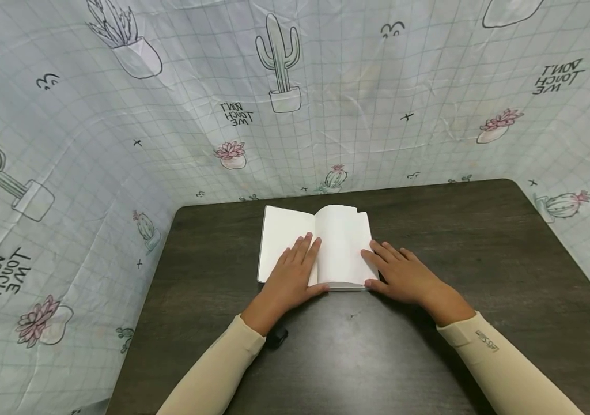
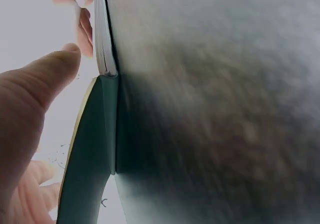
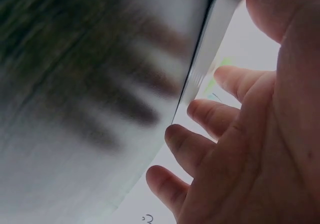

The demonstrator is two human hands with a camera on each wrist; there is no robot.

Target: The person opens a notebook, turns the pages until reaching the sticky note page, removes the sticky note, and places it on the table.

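Note:
An open book (image 1: pixel 344 248) with blank white pages lies on the dark table. My left hand (image 1: pixel 291 280) rests on its left page (image 1: pixel 280 233) with straight fingers beside the gutter. The left thumb reaches to the bottom edge of the right-hand pages. At the book's right edge, my right hand (image 1: pixel 404 274) has its fingers spread, forefinger and thumb tips at the page edge. The left wrist view shows a dark green cover (image 2: pixel 87 159) slanting up from the table, and the page block (image 2: pixel 102 39). In the right wrist view, the fingers (image 3: pixel 192 149) extend loosely beside the book's edge.
The dark wooden table (image 1: pixel 212 248) extends around the book. A small black object (image 1: pixel 276 337) sits by the left wrist. A pale fabric sheet (image 1: pixel 352 115) printed with cacti and a grid hangs behind the table and along its sides.

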